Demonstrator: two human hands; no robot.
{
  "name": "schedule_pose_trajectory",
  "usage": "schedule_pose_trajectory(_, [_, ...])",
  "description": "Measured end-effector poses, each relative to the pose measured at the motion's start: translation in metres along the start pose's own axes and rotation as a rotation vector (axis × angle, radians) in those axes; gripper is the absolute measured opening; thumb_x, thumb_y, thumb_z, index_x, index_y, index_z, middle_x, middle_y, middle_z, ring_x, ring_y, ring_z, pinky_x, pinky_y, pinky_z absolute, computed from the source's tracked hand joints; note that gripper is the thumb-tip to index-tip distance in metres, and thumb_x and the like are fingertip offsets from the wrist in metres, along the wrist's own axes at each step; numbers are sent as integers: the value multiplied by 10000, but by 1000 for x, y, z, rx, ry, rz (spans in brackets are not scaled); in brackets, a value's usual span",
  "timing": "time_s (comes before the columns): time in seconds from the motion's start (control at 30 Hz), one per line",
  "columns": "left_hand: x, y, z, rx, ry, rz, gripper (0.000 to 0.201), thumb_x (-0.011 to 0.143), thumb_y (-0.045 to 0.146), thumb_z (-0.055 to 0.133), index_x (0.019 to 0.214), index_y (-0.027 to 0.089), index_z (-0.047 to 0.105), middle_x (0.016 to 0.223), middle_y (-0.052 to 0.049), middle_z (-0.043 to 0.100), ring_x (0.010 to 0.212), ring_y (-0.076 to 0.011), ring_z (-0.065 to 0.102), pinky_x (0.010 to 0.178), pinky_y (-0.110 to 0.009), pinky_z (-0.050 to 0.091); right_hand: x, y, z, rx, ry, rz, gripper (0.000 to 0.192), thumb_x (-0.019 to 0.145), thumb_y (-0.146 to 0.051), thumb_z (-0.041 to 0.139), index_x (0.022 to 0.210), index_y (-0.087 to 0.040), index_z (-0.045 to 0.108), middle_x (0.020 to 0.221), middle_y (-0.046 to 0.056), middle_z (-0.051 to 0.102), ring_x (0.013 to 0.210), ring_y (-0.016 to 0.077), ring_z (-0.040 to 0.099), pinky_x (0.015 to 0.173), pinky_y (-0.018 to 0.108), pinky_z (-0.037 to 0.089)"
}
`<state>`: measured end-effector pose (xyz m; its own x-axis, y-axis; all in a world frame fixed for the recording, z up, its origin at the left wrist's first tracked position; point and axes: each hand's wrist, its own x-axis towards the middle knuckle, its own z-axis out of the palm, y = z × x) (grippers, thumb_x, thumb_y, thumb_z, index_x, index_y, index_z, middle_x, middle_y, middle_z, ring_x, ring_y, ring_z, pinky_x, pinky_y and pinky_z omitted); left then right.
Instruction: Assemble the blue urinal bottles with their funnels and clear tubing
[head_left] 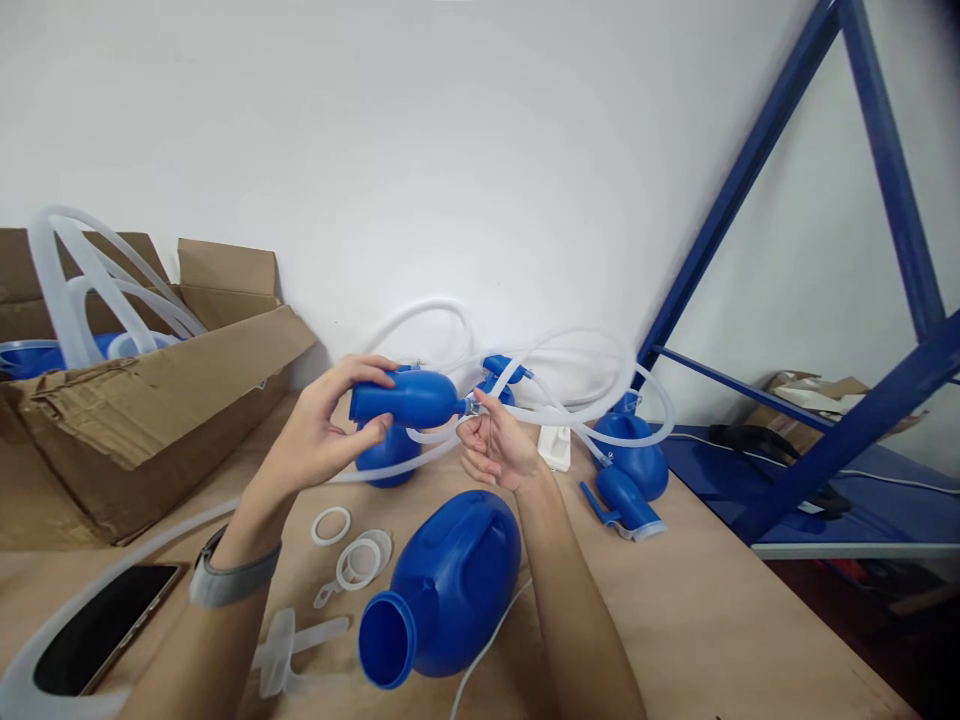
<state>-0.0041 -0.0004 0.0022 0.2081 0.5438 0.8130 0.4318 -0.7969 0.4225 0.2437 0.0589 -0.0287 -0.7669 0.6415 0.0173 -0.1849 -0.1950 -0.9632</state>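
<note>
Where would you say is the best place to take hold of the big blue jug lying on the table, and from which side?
Probably the moulded handle on the upper side of the blue jug, coming from above. It lies on its side, open mouth toward the camera, handle recess facing up; the rounded body offers less purchase.

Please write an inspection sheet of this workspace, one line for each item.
Surface: brown paper-covered table.
Job's things: blue plastic funnel piece joined to a white flexible tube.
Clutter: large blue plastic bottle on its side, white plastic rings, black phone, open cardboard box.
Grippers: left hand grips the funnel piece; right hand pinches its narrow end.
Cables: thin white cord.
Surroundings: white wall, blue metal rack.
</note>
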Motion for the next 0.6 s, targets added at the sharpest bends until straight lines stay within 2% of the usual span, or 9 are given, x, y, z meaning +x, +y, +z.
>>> schedule_pose_trajectory(0.07, [1, 6, 0, 86, 53, 46, 32, 883, 196, 640, 874, 214, 664, 1111, -75, 727, 1040, -235, 692, 934, -363, 547, 4, 4, 5, 54, -23, -22, 603, 927, -685, 501, 551, -214, 498, 344, -59, 396, 309, 84, 297, 308, 196, 253])
schedule_pose_trajectory(0.1, [2, 9, 1, 127, 105, 51, 75, 886, 193, 623, 823, 214, 658, 1058, -64, 733, 992, -224, 696, 913, -359, 552, 7, 7, 9, 87, -28, -32, 556, 929, -642, 536, 581, -209, 508, 363, -67, 400, 326, 80, 296, 316, 184, 243])
schedule_pose_trajectory(0.2, [4, 12, 9, 209, 323, 5, 53, 882, 259, 640, 853, 221, 661, 1013, -48, 730, 966, -224, 691, 924, -379, 553, 13, 12, 22, 184, -39, -54, 483, 906, -571, 634, 623, -211, 479, 406, -93, 374, 362, 65, 272, 334, 165, 209])
schedule_pose_trajectory(0.3, [6, 7, 14, 228, 486, -121, 146, 902, 364, 636, 940, 225, 661, 1018, -46, 722, 997, -233, 678, 956, -388, 531, 15, 14, 34, 222, -53, -92, 484, 862, -552, 718, 627, -210, 470, 415, -105, 367, 371, 59, 259, 344, 168, 205])
schedule_pose_trajectory(0.37, [6, 1, 15, 206, 505, -247, 204, 931, 413, 592, 967, 224, 663, 969, -30, 717, 943, -221, 671, 910, -361, 523, 15, 14, 38, 228, -49, -123, 488, 833, -559, 759, 632, -203, 493, 412, -107, 371, 373, 55, 262, 353, 169, 206])
schedule_pose_trajectory(0.47, [5, -8, 16, 204, 501, -390, 244, 925, 456, 595, 895, 222, 658, 835, 7, 684, 796, -190, 636, 778, -312, 499, 17, 16, 38, 222, 7, -115, 496, 842, -597, 746, 650, -193, 531, 411, -99, 390, 373, 55, 283, 367, 176, 210])
schedule_pose_trajectory(0.6, [3, -11, 18, 281, 605, -395, 222, 896, 444, 646, 871, 223, 643, 822, 21, 664, 758, -175, 610, 738, -297, 473, 21, 20, 37, 208, 93, -31, 544, 906, -679, 623, 690, -183, 563, 452, -59, 471, 383, 71, 355, 370, 196, 187])
